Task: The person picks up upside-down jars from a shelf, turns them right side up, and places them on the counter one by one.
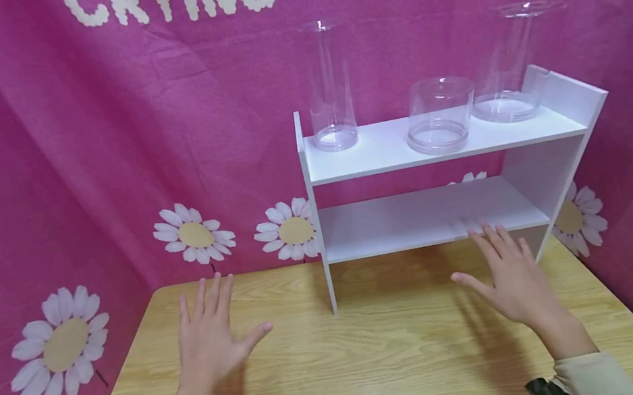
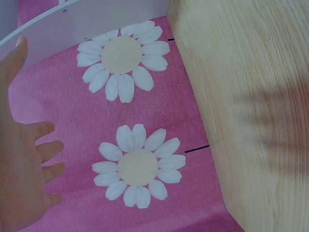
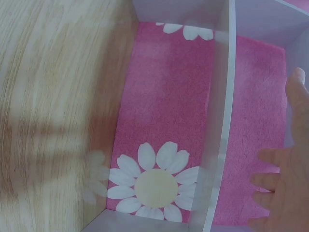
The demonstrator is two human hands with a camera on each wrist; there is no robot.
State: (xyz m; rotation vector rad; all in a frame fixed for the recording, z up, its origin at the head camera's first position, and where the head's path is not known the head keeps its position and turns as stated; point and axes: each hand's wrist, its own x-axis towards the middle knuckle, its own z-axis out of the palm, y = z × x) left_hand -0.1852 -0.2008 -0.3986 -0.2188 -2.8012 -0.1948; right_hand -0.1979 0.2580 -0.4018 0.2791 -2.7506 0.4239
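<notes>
My left hand (image 1: pixel 210 341) hovers above the wooden table with fingers spread and nothing in it. On the other side, my right hand (image 1: pixel 515 282) is likewise empty and spread, its fingertips just in front of the lower board of a white two-tier shelf (image 1: pixel 382 223). Three clear containers stand upright on the shelf's top board: a tall narrow cylinder (image 1: pixel 331 96) at the left, a short wide jar (image 1: pixel 441 116) near the middle, and a taller flared-rim vase (image 1: pixel 505 70) at the right. Both wrist views show straight fingers touching nothing.
The wooden table (image 1: pixel 375 345) carries the shelf at its back right. Behind and beside it hangs a pink cloth (image 1: pixel 207 125) printed with daisies and lettering. Raised side panels (image 1: pixel 567 88) bound the shelf's top board.
</notes>
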